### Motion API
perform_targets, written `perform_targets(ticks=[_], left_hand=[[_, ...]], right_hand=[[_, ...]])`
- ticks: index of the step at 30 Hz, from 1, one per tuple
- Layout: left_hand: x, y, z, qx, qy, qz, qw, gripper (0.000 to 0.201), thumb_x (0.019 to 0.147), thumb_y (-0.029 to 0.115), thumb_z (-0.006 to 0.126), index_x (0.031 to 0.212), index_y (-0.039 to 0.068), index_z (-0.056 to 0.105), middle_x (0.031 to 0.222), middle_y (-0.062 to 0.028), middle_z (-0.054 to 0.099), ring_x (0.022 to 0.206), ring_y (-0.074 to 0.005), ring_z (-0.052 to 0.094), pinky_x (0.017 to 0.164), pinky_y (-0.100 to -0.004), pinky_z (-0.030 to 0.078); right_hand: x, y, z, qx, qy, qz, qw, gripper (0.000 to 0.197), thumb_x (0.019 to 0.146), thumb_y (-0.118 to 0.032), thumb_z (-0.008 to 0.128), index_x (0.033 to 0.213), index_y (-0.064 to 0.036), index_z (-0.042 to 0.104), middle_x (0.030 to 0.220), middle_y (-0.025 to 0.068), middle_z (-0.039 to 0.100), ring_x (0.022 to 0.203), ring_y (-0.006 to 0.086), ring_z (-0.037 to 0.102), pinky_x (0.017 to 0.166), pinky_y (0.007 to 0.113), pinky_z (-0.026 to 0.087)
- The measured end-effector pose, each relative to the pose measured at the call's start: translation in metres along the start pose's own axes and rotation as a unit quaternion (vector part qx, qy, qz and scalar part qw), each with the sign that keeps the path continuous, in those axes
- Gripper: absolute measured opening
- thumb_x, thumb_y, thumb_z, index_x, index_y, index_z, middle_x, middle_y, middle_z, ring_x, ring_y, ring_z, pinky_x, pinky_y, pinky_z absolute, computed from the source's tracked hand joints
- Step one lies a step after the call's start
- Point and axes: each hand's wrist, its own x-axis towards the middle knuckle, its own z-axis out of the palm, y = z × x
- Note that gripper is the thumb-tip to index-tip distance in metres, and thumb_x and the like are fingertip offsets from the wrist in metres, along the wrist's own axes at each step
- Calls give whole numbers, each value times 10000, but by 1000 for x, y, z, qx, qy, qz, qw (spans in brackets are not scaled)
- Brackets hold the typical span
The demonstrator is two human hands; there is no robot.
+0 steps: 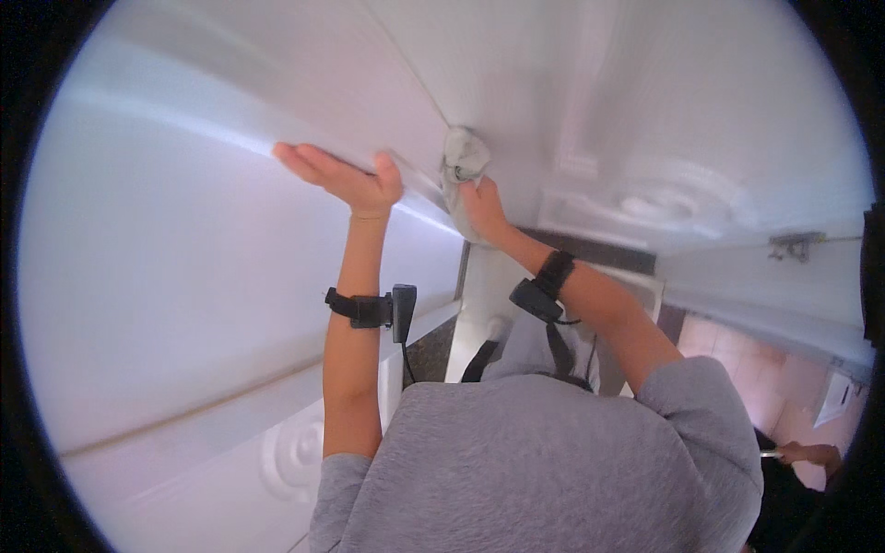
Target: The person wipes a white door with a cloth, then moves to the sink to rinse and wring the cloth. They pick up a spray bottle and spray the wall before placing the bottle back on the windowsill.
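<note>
White panel, left (184, 267): broad, smooth, glossy, crossed by a bright streak of light. Round raised moulding (300, 456): below it, near the left sleeve. White panel, right (737, 120): shiny, with raised moulding, one part round. Metal fitting (795, 245): small, on the right-hand side. Cloth (466, 152): one, pale, crumpled, at the lower end of a thin seam between white surfaces. Right hand (484, 207): closed around the cloth. Left hand (346, 182): fingers outstretched, holding nothing, beside the left panel; contact cannot be told. Floor (724, 350): pinkish, lower right. Co-worker's hand (811, 453): right edge, at a thin pale object (771, 453).
</note>
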Motion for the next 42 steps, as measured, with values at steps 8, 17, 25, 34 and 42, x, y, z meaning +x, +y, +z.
perform_targets(ticks=[8,17,25,34,42], left_hand=[[2,-1,-1,-45,34,1,998,733,854,434,354,1353,-50,119,1404,-266,67,1305,-407,69,1050,-476,69],[20,14,-7,-146,-46,-64,986,556,788,205,508,1253,-41,328,1344,-244,241,1244,-404,240,1018,-489,207],[51,29,-28,-127,140,39,981,360,789,160,487,1106,-3,435,1205,-186,336,1148,-361,324,964,-483,273],[75,44,-35,-154,149,20,977,346,803,155,460,1105,-13,451,1253,-191,328,1161,-356,320,976,-483,266],[52,29,-23,-145,-33,-68,987,440,805,105,467,1223,-11,397,1329,-204,296,1240,-352,277,1003,-432,255]], right_hand=[[71,-284,32,-176,-98,-709,676,485,671,-127,591,1132,-25,479,1190,183,458,1049,328,463,870,393,364],[74,-383,61,-401,77,-707,578,674,723,-80,558,1341,-113,291,1410,185,196,1253,374,249,1024,445,193],[60,-175,-8,-560,-118,-541,616,687,592,-184,676,1236,-283,456,1085,-2,557,1130,398,366,849,483,359],[72,-227,-18,-369,-59,-575,727,739,630,-93,615,1310,-231,359,1405,141,230,1243,337,314,993,421,289],[122,-213,17,-104,-1,-561,821,728,666,-43,558,1333,-35,266,1362,184,291,1261,326,280,1032,362,214]])
